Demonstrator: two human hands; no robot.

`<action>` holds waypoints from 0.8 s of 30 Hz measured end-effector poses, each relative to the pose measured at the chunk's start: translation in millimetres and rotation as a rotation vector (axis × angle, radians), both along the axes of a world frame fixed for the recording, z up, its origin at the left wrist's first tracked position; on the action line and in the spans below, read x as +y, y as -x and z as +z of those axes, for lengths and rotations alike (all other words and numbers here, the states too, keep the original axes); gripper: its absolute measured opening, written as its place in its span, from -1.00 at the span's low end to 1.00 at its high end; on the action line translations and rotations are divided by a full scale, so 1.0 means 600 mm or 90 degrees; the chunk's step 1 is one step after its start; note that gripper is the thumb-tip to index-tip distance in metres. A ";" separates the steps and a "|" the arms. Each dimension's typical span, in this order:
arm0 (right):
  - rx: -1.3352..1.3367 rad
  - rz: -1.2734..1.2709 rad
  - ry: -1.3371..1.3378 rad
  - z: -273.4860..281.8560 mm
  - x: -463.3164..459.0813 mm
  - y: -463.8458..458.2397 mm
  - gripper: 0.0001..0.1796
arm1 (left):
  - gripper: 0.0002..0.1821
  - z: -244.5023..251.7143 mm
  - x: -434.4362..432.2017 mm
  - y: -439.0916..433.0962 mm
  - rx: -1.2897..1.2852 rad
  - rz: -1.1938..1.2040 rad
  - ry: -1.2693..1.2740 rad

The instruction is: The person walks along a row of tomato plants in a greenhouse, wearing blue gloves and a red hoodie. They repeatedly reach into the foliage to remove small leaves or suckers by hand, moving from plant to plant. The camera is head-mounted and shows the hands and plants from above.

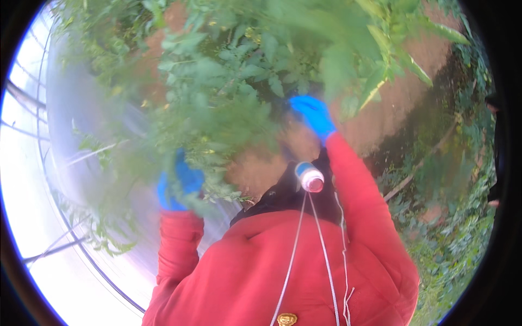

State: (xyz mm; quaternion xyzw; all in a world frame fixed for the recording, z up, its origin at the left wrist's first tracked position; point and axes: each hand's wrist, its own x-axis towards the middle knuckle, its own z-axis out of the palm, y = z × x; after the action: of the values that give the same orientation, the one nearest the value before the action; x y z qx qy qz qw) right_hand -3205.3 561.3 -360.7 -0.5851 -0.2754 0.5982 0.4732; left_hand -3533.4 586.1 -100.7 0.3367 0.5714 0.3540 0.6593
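Observation:
Both hands wear blue gloves below red sleeves. My left hand (181, 181) is low at the left, among blurred leaves that partly cover it; its fingers are too hidden to read. Farther forward, my right hand (313, 114) reaches to the edge of the leafy plants (244, 73), which look like tomato plants with small yellow flowers. Its fingertips point left beside the foliage, and whether they grip a stem cannot be told. A small bottle (310, 177) with a blue and white body and a reddish end hangs on white cords in front of my body.
Large blurred leaves (346, 45) stand close to the view at top. Bare brown soil (383, 118) lies between plant rows. A greenhouse wall of clear film with curved frame bars (53, 195) rises at left. More plants (448, 232) grow at right, crossed by a pale pole (401, 187).

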 end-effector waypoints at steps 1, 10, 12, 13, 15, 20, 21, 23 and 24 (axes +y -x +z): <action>0.019 -0.040 -0.048 0.022 -0.014 -0.009 -0.76 | -0.51 0.003 -0.008 -0.003 -0.197 0.032 0.003; -0.098 -0.113 -0.073 0.258 -0.155 -0.066 -0.78 | -0.73 -0.014 -0.028 -0.031 0.074 -0.209 -0.075; -0.160 -0.111 -0.086 0.311 -0.182 -0.067 -0.79 | -0.73 -0.019 -0.027 -0.032 0.067 -0.260 -0.094; -0.194 -0.114 -0.092 0.339 -0.195 -0.069 -0.80 | -0.74 -0.024 -0.025 -0.033 0.115 -0.277 -0.106; -0.273 -0.126 -0.097 0.394 -0.228 -0.066 -0.81 | -0.76 -0.041 -0.021 -0.031 0.169 -0.330 -0.131; -0.375 -0.358 -0.147 0.524 -0.344 -0.080 -0.76 | -0.81 -0.100 -0.008 -0.021 0.186 -0.377 -0.314; -0.406 -0.408 -0.176 0.553 -0.367 -0.083 -0.71 | -0.78 -0.107 -0.008 -0.017 0.322 -0.426 -0.461; -0.455 -0.420 -0.310 0.609 -0.406 -0.091 -0.65 | -0.70 -0.115 -0.010 -0.015 0.383 -0.452 -0.679; -0.491 -0.501 -0.250 0.632 -0.429 -0.083 -0.62 | -0.65 -0.118 -0.010 -0.014 0.415 -0.451 -0.800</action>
State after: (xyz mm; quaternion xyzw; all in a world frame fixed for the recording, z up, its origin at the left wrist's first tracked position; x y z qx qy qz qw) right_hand -3155.4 304.0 18.3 -0.7203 -0.2953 0.0591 0.6249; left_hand -3525.2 580.1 -171.2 0.8947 0.2874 0.2632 0.2184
